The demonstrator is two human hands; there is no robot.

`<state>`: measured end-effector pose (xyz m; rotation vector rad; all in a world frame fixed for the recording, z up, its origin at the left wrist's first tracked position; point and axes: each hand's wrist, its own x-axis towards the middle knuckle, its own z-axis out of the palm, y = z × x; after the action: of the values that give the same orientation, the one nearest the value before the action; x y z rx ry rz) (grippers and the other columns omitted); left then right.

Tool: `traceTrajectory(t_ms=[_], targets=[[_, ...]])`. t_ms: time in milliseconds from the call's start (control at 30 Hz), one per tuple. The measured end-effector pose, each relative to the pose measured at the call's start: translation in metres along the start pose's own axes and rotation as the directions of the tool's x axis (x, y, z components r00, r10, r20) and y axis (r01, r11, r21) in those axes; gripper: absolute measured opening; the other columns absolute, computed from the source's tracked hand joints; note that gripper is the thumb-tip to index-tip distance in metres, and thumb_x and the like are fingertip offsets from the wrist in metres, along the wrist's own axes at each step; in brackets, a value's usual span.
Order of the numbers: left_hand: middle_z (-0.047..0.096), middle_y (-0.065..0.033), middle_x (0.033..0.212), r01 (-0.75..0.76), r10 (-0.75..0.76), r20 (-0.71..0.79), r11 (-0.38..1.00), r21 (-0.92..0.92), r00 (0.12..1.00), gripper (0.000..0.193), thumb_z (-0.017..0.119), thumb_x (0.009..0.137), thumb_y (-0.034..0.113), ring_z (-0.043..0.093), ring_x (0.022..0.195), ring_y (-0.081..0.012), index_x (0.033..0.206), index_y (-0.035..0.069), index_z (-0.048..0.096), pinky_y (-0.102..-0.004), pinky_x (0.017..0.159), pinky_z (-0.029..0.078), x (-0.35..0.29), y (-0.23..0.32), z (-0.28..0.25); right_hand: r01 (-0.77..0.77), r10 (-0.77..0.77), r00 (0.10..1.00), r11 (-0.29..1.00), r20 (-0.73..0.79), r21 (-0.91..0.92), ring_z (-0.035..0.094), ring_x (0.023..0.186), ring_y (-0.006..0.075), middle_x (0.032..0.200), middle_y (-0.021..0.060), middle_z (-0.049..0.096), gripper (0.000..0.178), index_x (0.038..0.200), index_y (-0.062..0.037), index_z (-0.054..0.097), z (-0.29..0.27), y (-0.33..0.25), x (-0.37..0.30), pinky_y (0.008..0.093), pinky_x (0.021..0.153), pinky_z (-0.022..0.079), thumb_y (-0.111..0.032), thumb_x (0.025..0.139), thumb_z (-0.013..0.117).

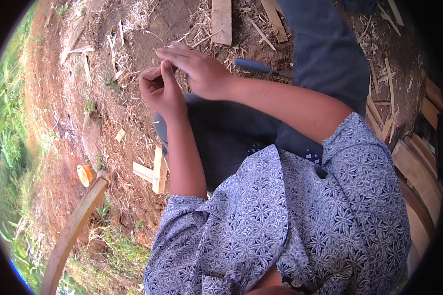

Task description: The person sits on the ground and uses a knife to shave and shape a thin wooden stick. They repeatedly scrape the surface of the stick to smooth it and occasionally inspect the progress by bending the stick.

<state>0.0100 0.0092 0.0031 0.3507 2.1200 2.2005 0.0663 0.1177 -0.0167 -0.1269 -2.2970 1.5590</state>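
Observation:
My left hand [161,92] is raised over the ground with its fingers curled in and its thumb pointing up. Whatever it may be holding does not show. Close against it, my right hand [204,71] reaches across with its fingers stretched out side by side, the fingertips just above the left thumb. The right thumb and palm are hidden. On the ground right of my right hand lies a tool with a blue handle [253,65]; its metal end runs toward my trouser leg [325,54].
Wood shavings [140,19] litter the brown soil. A flat board [221,22] lies at the far side, and two crossed wood pieces [157,169] lie left of my forearm. An orange container [85,175] rests near a long curved beam [74,231]. More planks [418,167] are stacked at right.

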Motion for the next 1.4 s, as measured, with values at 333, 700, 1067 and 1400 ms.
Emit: traceTrajectory(t_ms=[333,700,1067,1400], targets=[[0.061,-0.0086,0.096,0.044,-0.043,0.038,0.998,-0.034,0.998,0.018,0.065,0.099,0.001,0.069,0.091,-0.0169,0.094,0.002,0.048,-0.0389,0.087,0.066,-0.002,0.004,0.004,-0.355,0.358,0.932,0.933,0.058,-0.058,0.046,0.143,0.0347,0.151,0.0174,0.051,0.07,0.15,-0.0103,0.048,-0.02,0.062,0.0,0.04,0.118,0.04,0.013,0.084,0.043],[0.062,-0.0105,0.101,0.025,-0.021,0.059,0.997,-0.072,0.998,0.019,0.067,0.098,0.001,0.069,0.088,-0.0158,0.097,0.001,0.047,-0.0345,0.084,0.065,-0.004,0.008,0.013,-0.206,0.203,0.979,0.969,-0.032,-0.137,0.048,0.141,0.033,0.149,0.0178,0.053,0.071,0.149,-0.0092,0.05,-0.012,0.018,0.004,0.0406,0.118,0.04,0.013,0.082,0.048],[0.069,-0.0116,0.094,0.065,-0.063,0.048,0.997,-0.049,0.997,0.017,0.067,0.097,-0.001,0.072,0.089,-0.0181,0.095,0.003,0.051,-0.0371,0.085,0.065,0.0,-0.001,0.004,-0.129,0.127,0.992,0.983,-0.023,-0.131,0.046,0.144,0.0309,0.152,0.0137,0.053,0.072,0.148,-0.0149,0.053,-0.01,0.039,0.002,0.0385,0.118,0.041,0.012,0.082,0.045],[0.07,-0.0139,0.093,0.026,-0.02,0.069,0.996,-0.083,0.997,0.016,0.066,0.097,-0.004,0.074,0.087,-0.023,0.094,0.004,0.052,-0.0388,0.084,0.067,0.001,-0.003,0.005,-0.442,0.438,0.896,0.874,-0.07,-0.203,0.049,0.14,0.0336,0.147,0.016,0.055,0.071,0.146,-0.0112,0.054,-0.016,0.072,0.008,0.0415,0.119,0.039,0.015,0.08,0.047]])
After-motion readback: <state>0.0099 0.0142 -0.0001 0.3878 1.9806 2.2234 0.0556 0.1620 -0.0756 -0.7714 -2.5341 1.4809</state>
